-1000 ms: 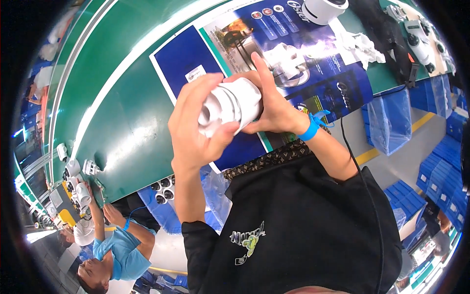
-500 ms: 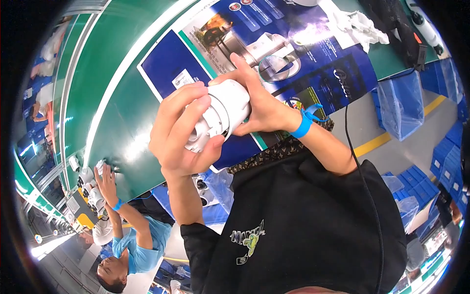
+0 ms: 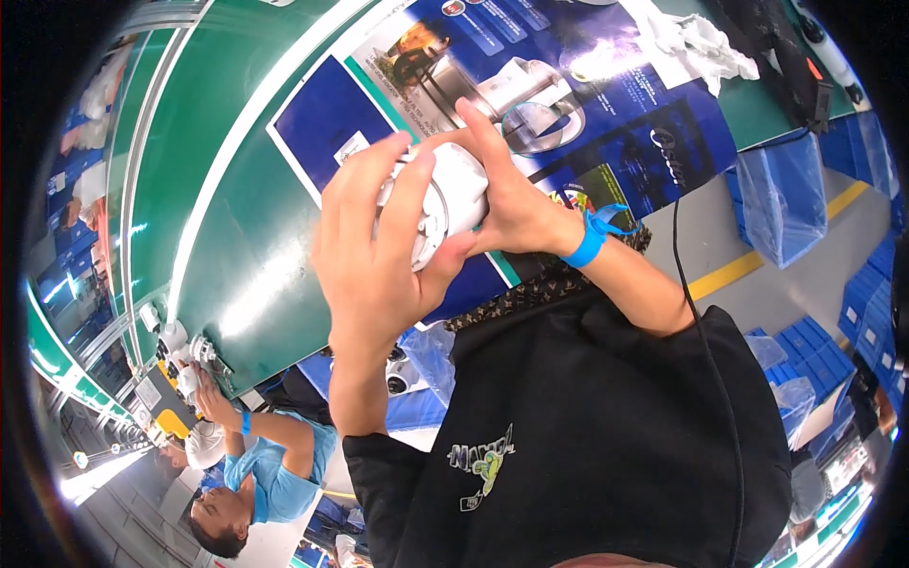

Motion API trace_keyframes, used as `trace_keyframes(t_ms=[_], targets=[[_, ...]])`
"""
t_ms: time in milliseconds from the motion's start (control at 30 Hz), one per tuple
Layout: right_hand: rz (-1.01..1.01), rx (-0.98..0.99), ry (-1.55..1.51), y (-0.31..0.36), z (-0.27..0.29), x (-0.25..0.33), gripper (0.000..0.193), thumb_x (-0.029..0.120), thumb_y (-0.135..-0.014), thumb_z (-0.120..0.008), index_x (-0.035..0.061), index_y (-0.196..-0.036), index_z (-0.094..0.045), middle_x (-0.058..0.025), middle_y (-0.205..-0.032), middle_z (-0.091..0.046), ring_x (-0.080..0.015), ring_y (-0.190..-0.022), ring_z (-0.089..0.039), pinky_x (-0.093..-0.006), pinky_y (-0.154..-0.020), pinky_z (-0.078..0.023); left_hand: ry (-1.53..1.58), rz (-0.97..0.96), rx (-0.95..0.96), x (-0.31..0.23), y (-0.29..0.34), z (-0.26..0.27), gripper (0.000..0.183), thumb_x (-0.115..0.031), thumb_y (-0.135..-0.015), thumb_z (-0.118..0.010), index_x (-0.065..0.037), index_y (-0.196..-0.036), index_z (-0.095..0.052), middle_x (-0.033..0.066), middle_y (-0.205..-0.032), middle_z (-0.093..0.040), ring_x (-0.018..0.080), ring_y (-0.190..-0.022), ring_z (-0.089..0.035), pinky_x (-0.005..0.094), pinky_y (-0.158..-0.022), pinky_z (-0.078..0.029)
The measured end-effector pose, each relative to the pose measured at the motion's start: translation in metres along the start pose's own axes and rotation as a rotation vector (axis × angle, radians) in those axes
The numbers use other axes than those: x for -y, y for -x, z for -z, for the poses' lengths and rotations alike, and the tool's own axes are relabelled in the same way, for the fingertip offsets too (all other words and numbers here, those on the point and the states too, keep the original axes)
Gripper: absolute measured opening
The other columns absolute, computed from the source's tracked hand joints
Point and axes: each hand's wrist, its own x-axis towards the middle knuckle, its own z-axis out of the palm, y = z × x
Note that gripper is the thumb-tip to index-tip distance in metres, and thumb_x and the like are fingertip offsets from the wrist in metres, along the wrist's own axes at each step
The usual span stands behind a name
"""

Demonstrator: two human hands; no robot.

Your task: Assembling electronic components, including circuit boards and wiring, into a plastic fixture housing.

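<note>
Between my two hands is a white rounded plastic housing [image 3: 462, 180] with a ring-shaped seam, held up over the table. My left hand [image 3: 369, 237] wraps its fingers over the near-left end, thumb along the lower side. From the right, my right hand [image 3: 516, 204] grips the smooth far end, its thumb and fingers spread around it. A blue band [image 3: 589, 241] circles my right wrist. Below lies a flat printed blue cardboard sheet [image 3: 322, 118] with appliance pictures. The inner parts of the housing are mostly hidden by my left fingers.
The green table [image 3: 251, 275] has a pale rail along its far side. Crumpled white paper [image 3: 701, 52] and a black bag [image 3: 772, 47] lie at the far right. Blue bins [image 3: 805, 350] stand to the right. A co-worker [image 3: 284, 464] in light blue handles white parts at lower left.
My left hand has shifted right and turned further over the housing, covering more of its left end. The co-worker's hands have drawn back towards their body.
</note>
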Motion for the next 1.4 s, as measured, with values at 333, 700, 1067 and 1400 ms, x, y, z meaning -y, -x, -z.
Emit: trace_keyframes(t_ms=[333, 700, 1067, 1400], targets=[[0.189, -0.077, 0.072, 0.0, -0.007, -0.009, 0.128, -0.002, -0.048, -0.084, 0.0106, -0.148, -0.005, -0.0185, -0.122, -0.049, -0.0368, -0.111, -0.05, -0.0445, -0.095, -0.041, 0.037, -0.069, -0.02, 0.006, 0.01, -0.003, 0.059, -0.046, -0.083, -0.062, -0.002, -0.121, -0.055, 0.0226, -0.124, -0.054, 0.0443, -0.117, -0.048, 0.0496, -0.095, -0.039], [0.099, -0.127, 0.051, 0.001, -0.005, -0.007, 0.131, 0.005, -0.052, -0.088, 0.0136, -0.148, 0.001, -0.0191, -0.127, -0.046, -0.0314, -0.113, -0.051, -0.0413, -0.098, -0.041, 0.061, 0.029, 0.276, -0.006, -0.017, 0.007, 0.095, -0.036, -0.063, -0.078, 0.001, -0.138, -0.034, 0.0258, -0.143, -0.033, 0.0445, -0.127, -0.038, 0.0464, -0.102, -0.036], [-0.348, -0.001, -0.583, 0.003, 0.01, 0.011, 0.12, 0.031, -0.064, -0.08, 0.0019, -0.148, 0.0, -0.0165, -0.147, -0.022, -0.0262, -0.137, -0.022, -0.0344, -0.111, -0.021, 0.839, 0.159, 0.173, 0.029, -0.031, -0.003, 0.065, -0.055, -0.095, -0.037, 0.003, -0.114, -0.061, 0.0192, -0.118, -0.06, 0.0277, -0.112, -0.056, 0.0356, -0.095, -0.042], [-0.42, -0.195, -1.006, 0.023, 0.004, 0.051, 0.107, 0.039, -0.076, -0.069, -0.0006, -0.147, -0.001, -0.0172, -0.148, -0.02, -0.0265, -0.136, -0.025, -0.0381, -0.111, -0.022, 1.059, 0.046, 0.005, 0.008, -0.015, -0.023, 0.082, -0.022, -0.05, -0.091, 0.0, -0.12, -0.055, 0.0231, -0.122, -0.058, 0.0321, -0.114, -0.056, 0.0401, -0.096, -0.043]])
